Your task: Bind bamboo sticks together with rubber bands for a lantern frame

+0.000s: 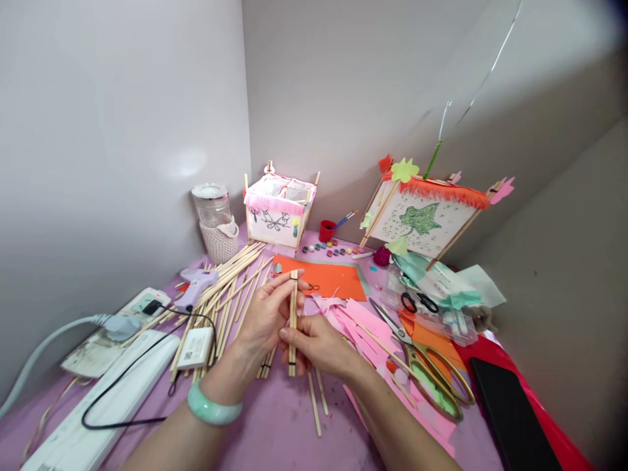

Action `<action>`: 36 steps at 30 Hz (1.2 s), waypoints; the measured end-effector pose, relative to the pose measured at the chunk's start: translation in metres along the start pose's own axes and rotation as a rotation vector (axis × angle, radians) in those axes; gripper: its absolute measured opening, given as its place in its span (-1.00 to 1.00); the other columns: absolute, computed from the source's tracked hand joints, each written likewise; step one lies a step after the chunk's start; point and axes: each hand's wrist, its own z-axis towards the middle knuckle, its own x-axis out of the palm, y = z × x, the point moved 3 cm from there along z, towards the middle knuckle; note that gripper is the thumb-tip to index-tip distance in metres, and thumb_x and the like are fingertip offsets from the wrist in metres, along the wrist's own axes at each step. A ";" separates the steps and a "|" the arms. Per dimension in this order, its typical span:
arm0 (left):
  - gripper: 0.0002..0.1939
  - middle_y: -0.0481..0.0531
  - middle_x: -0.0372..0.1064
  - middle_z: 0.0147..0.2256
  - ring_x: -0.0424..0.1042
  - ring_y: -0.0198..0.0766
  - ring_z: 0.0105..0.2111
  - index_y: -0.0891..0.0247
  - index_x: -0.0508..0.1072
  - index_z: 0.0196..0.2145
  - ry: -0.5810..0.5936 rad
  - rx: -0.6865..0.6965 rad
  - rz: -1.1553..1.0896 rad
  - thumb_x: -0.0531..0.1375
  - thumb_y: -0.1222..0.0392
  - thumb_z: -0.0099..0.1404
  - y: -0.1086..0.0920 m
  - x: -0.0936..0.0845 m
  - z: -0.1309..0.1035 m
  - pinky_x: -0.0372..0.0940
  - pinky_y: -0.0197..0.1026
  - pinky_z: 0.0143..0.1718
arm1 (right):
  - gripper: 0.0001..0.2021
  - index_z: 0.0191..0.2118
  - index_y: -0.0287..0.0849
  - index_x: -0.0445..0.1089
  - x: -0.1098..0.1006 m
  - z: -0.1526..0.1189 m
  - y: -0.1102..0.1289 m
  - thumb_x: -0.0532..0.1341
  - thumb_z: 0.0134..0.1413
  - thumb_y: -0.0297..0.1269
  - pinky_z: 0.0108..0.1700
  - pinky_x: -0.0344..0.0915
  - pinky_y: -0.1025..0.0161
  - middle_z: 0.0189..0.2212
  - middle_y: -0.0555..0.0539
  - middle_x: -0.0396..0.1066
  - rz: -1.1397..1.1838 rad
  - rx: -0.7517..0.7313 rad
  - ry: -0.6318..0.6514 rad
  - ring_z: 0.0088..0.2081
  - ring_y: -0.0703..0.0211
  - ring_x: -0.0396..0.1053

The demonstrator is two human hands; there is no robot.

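Between my two hands stands a small bundle of wooden sticks (293,309), upright, with a dark band near its top and another near its bottom. My left hand (272,302) grips it from the left, with fingertips near the upper band. Lower down, my right hand (314,341) pinches the bundle between thumb and fingers. Under my hands, two loose sticks (314,404) lie on the purple tabletop (275,432). Another banded stick bundle (265,366) lies just left of them, partly hidden by my left hand. Behind the held bundle is an orange sheet (338,281).
Left are a stick pile (230,288), a lilac glue gun (196,286), a power strip (105,399) and cords. Pink paper (363,327), gold-handled scissors (417,356), black-handled scissors (419,302) and a black phone-like slab (510,412) lie right. Two paper lanterns (275,219) (424,216) stand behind.
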 end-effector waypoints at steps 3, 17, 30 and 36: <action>-0.66 0.00 0.41 -0.37 0.30 -0.47 -0.56 0.33 0.45 -0.13 -0.008 -0.007 -0.024 0.25 0.24 0.10 -0.001 -0.001 0.001 0.21 -0.38 -0.55 | -0.73 -0.44 -0.24 0.36 -0.001 -0.001 0.000 0.13 0.09 -0.13 -0.64 0.17 0.42 -0.57 -0.01 0.43 0.029 0.021 0.024 -0.69 0.36 0.26; -0.73 0.04 0.40 -0.42 0.37 -0.38 -0.49 0.36 0.49 -0.21 0.118 -0.061 0.090 0.22 0.14 0.18 -0.006 -0.001 -0.003 0.29 -0.32 -0.45 | -0.71 -0.47 -0.22 0.37 -0.009 -0.005 0.007 0.05 0.18 -0.21 -0.48 0.20 0.38 -0.61 0.01 0.36 -0.281 -0.140 -0.069 -0.57 0.30 0.32; -0.79 0.09 0.52 -0.26 0.46 -0.18 -0.22 0.26 0.57 -0.26 0.157 0.241 0.681 0.17 0.21 0.20 -0.014 0.004 -0.005 0.28 -0.16 -0.08 | -0.82 -0.38 -0.17 0.40 -0.026 0.008 -0.002 0.08 0.16 -0.29 -0.38 0.21 0.31 -0.54 0.01 0.42 -0.533 -0.297 -0.315 -0.49 0.23 0.36; -0.78 0.10 0.51 -0.26 0.45 -0.19 -0.23 0.27 0.56 -0.24 0.188 0.224 0.706 0.15 0.19 0.23 -0.010 0.001 -0.003 0.27 -0.18 -0.09 | -0.79 -0.42 -0.20 0.39 -0.028 0.007 -0.003 0.08 0.16 -0.29 -0.37 0.23 0.31 -0.54 0.01 0.40 -0.488 -0.278 -0.302 -0.48 0.24 0.36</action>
